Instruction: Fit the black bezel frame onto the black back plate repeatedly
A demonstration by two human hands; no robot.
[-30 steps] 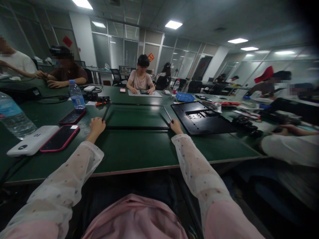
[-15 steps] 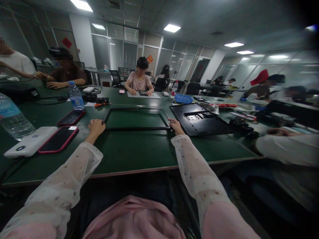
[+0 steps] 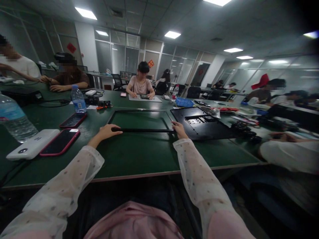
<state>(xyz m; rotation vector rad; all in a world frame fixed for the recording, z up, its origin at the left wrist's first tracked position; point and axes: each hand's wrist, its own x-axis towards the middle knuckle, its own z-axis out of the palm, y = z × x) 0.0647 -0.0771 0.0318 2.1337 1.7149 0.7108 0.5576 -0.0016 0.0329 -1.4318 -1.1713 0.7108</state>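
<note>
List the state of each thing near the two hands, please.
Thin black rectangular frame: flat on the green table, held at its near edge.
Left hand: fingers on the frame.
Right hand: gripping the frame's corner.
Black metal panel: lying flat.
Red-cased phone: screen dark.

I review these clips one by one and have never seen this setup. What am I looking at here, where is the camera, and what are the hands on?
There is no machine: a head-worn camera looks forward and down over the person's own arms. The left hand and right hand rest on the near edge of a thin black frame lying on the green table. Left of it lie two phones, a white power bank and water bottles. A black panel lies to the right. Other people work around the table.
</note>
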